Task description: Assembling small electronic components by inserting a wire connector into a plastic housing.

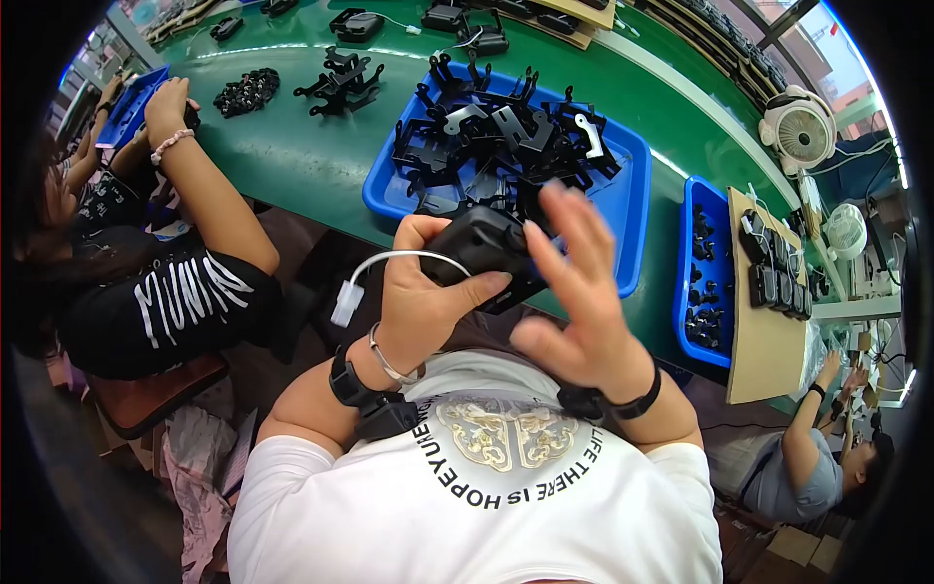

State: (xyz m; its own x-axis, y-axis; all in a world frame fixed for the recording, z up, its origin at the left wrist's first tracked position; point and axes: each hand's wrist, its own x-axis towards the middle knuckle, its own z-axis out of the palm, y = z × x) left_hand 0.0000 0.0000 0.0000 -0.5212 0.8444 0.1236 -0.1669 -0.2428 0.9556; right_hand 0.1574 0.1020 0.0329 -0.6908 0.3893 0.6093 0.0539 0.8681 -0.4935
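Observation:
My left hand (420, 297) is wrapped round a black plastic housing (484, 240), held up in front of my chest at the table's near edge. From the housing a white cable (397, 254) loops over the hand and hangs down to a white plug (346, 304). My right hand (582, 307), slightly smeared by motion, is beside the housing with its fingers stretched and spread. Nothing shows in its grasp, and whether a fingertip touches the housing I cannot tell. Just beyond both hands, a blue tray (637, 209) holds a heap of black metal brackets (530, 136).
On the green table (302, 156) lie loose brackets (341, 83) and a pile of small black parts (246, 92). A second blue tray (684, 292) stands right, beside cardboard (744, 355) bearing black housings (772, 263). A co-worker (185, 282) sits at left; another person (803, 467) is far right.

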